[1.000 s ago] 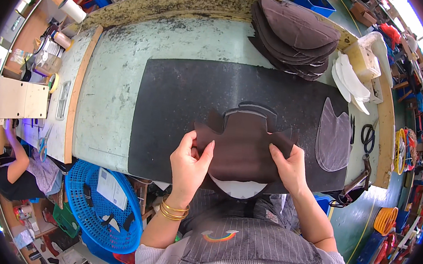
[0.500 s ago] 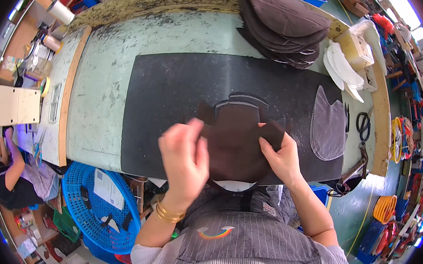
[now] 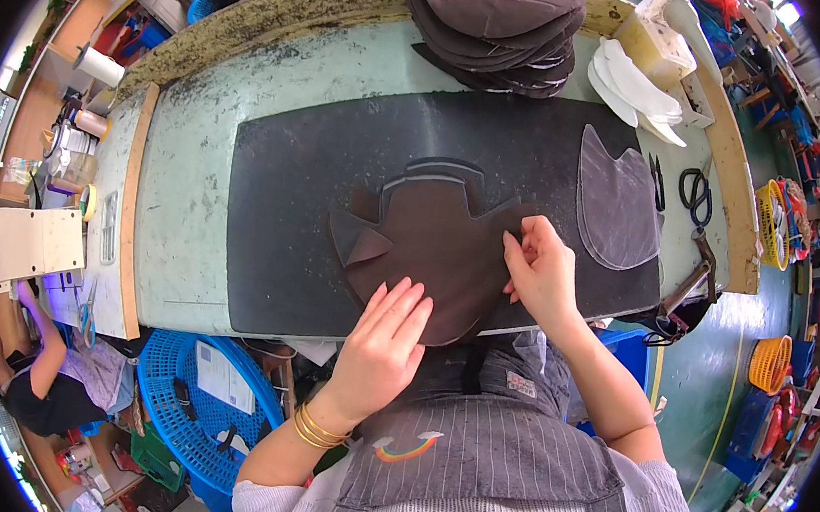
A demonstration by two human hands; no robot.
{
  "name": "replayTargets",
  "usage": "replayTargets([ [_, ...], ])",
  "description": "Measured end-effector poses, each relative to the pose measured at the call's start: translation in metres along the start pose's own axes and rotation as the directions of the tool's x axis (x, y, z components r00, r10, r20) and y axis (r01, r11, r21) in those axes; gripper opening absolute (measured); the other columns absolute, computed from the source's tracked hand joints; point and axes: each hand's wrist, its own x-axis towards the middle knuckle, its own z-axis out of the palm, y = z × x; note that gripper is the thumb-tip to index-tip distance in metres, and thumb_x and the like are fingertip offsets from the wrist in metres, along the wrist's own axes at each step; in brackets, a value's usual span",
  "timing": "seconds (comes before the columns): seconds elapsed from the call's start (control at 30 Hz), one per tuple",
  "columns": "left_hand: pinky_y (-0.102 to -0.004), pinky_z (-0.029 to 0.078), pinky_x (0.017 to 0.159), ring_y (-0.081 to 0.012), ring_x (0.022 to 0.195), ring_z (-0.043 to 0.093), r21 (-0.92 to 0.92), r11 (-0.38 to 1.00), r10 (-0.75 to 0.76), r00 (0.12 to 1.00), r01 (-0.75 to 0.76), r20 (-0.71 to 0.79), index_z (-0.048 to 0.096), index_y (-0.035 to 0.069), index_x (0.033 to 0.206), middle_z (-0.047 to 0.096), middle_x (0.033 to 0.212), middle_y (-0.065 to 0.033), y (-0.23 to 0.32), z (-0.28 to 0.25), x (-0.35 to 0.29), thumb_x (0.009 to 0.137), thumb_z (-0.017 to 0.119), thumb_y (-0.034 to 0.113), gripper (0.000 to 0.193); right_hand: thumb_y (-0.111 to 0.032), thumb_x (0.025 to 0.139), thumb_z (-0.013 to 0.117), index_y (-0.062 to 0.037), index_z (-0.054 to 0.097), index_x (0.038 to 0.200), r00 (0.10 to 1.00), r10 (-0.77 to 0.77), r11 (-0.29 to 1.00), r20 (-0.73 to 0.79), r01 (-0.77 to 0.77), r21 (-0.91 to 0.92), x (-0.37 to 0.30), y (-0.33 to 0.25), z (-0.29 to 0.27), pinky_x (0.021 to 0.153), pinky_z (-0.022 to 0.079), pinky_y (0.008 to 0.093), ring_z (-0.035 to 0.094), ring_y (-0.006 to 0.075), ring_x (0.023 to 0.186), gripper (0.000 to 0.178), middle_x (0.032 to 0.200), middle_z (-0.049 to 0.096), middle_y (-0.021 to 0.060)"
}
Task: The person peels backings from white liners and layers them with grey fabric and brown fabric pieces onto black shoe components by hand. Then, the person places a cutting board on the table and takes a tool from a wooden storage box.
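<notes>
A dark brown cut piece of leather-like sheet, with a raised tab at its far side and a flap folded over at its left, lies on the black mat. Beneath the tab, the edges of further layers show. My left hand rests with outstretched fingers on the near part of the brown piece. At its right edge is my right hand, fingers bent and thumb pressed in, pinching that edge. To the right lies a grey cut piece with a notched top.
Brown cut pieces are stacked at the far edge beside white curved pieces. Scissors, tweezers and a hammer lie along the right side. A blue basket stands lower left; another person sits beyond it.
My left hand has come down from above onto the brown piece. My right hand has lowered its lifted corner, and the piece now lies spread flat. The view has shifted slightly.
</notes>
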Motion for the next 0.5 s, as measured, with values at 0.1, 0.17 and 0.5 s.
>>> replayTargets([
  [0.1, -0.0481, 0.037, 0.104, -0.0349, 0.122, 0.048, 0.060, 0.996, 0.056, 0.995, -0.060, 0.077, 0.059, -0.004, 0.111, 0.054, 0.124, -0.0198, 0.001, -0.004, -0.005, 0.071, 0.066, 0.002, 0.041, -0.008, 0.087, 0.060, 0.0008, 0.051, 0.095, 0.998, -0.065, 0.995, 0.022, 0.066, -0.069, 0.000, 0.003, 0.003, 0.037, 0.042, 0.0265, 0.056, 0.0139, 0.042, 0.015, 0.060, 0.054, 0.0059],
  [0.17, -0.0485, 0.036, 0.104, -0.0347, 0.123, 0.047, 0.006, 1.000, 0.023, 0.998, -0.023, 0.053, 0.058, -0.004, 0.111, 0.053, 0.125, -0.0194, 0.005, -0.005, -0.006, 0.075, 0.071, 0.014, 0.042, -0.007, 0.086, 0.060, 0.0000, 0.051, 0.096, 0.957, -0.283, 0.901, -0.059, 0.245, -0.357, 0.006, 0.016, 0.002, 0.042, 0.046, 0.0320, 0.057, 0.0209, 0.046, 0.015, 0.064, 0.056, 0.0085],
  [0.5, -0.0550, 0.012, 0.110, -0.0314, 0.132, 0.037, -0.131, 0.987, -0.093, 0.995, 0.097, 0.034, 0.043, 0.002, 0.135, 0.045, 0.139, -0.0146, -0.076, -0.031, 0.008, 0.094, 0.044, 0.037, 0.053, -0.052, 0.086, 0.050, 0.0016, 0.046, 0.131, 0.211, -0.583, 0.236, 0.785, 0.968, -0.085, 0.010, -0.017, 0.055, 0.112, 0.025, 0.0417, 0.039, 0.0290, 0.130, 0.070, 0.136, 0.045, 0.0177],
])
